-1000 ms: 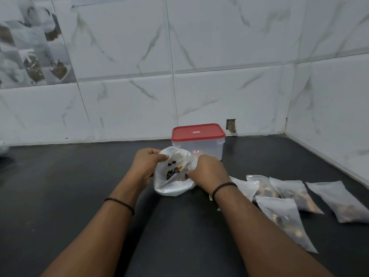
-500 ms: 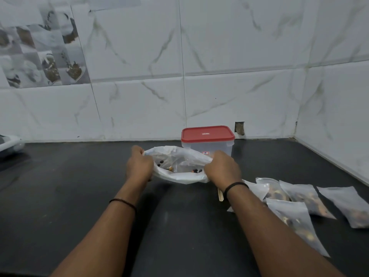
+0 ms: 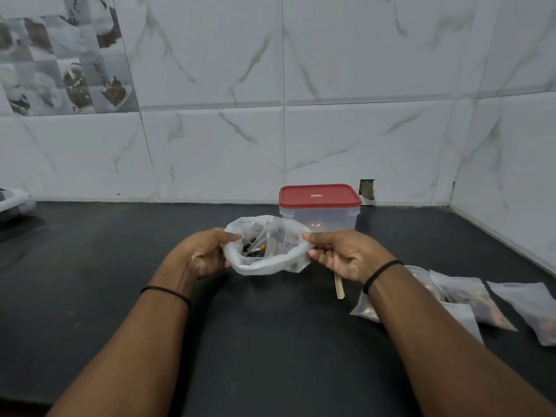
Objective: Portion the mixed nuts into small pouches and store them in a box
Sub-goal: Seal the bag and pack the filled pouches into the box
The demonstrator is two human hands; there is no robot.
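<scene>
Translucent bag [image 3: 266, 260] pinched open by left hand [image 3: 204, 254] and right hand [image 3: 340, 254]; a slipped rim would spill nuts [image 3: 255, 251] onto the desk [image 3: 90, 281].

The right forearm covers most of the nearest filled pouch [image 3: 365, 310], and the outermost pouch [image 3: 532, 308] runs off the right edge. Inside the white bag [image 3: 264, 263], the few dark bits [image 3: 254, 251] are too small to name. The label [image 3: 316, 225] on the box [image 3: 325, 216] is unreadable. At the far left, a pale object [image 3: 13, 201] on the counter [image 3: 90, 281] is cut by the edge and blurred. A thin stick [image 3: 339, 288] disappears under the right hand [image 3: 346, 254].
</scene>
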